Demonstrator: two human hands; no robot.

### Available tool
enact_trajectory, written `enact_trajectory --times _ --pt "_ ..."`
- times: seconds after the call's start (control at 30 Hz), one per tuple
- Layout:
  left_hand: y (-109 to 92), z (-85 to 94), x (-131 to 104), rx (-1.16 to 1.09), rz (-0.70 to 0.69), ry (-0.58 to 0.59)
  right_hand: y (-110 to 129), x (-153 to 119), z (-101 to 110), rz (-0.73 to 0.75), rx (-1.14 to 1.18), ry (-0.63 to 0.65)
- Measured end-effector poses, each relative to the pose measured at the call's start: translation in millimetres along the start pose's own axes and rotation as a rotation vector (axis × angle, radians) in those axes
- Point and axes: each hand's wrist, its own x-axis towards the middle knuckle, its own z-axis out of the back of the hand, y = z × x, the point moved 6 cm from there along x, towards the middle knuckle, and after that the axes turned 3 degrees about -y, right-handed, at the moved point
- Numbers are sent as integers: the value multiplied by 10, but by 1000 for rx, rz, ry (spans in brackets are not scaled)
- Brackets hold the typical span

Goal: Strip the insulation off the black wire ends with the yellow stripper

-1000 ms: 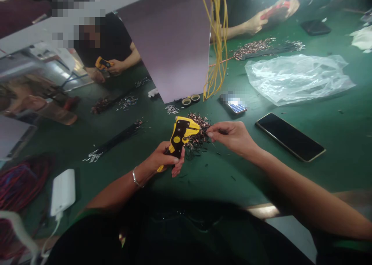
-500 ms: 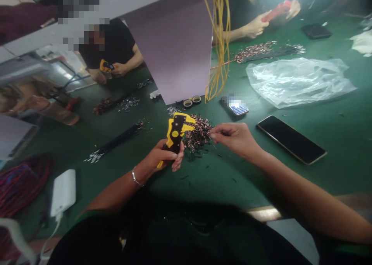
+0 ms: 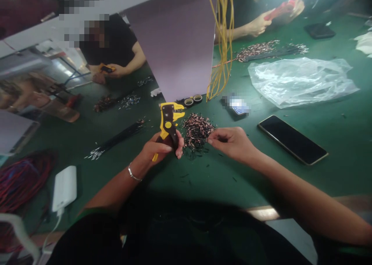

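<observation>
My left hand [image 3: 161, 147] is wrapped round a yellow and black wire stripper [image 3: 168, 121], held upright with its jaws pointing right and apart. Thumb and fingertips of my right hand [image 3: 228, 139] are pinched together at the right edge of the pile, on what looks like a thin wire whose length is hard to make out. Between my hands lies a pile of short black wire pieces with bare copper ends [image 3: 199, 129]. A few dark scraps are scattered on the green table [image 3: 209, 187] in front of it.
Behind the pile are two tape rolls [image 3: 193, 100], a purple-grey panel [image 3: 177, 44] and hanging yellow wires [image 3: 222, 44]. On the right lie a phone [image 3: 292, 139] and a plastic bag [image 3: 302, 81]. Leftward are a black wire bundle [image 3: 117, 139] and a white power bank [image 3: 65, 187]. Co-workers sit opposite.
My left hand has tilted the wire stripper more upright and drawn it left, away from the pile; its jaws look wider apart. My right hand has dipped slightly, still pinched.
</observation>
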Motion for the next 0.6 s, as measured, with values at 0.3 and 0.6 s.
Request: enact_trajectory --times 0.3,0.6 --pt "9 -63 11 -86 20 -3 79 -97 -221 83 -92 138" --pt "13 -53 -3 -67 44 -32 88 -92 -226 92 -67 148"
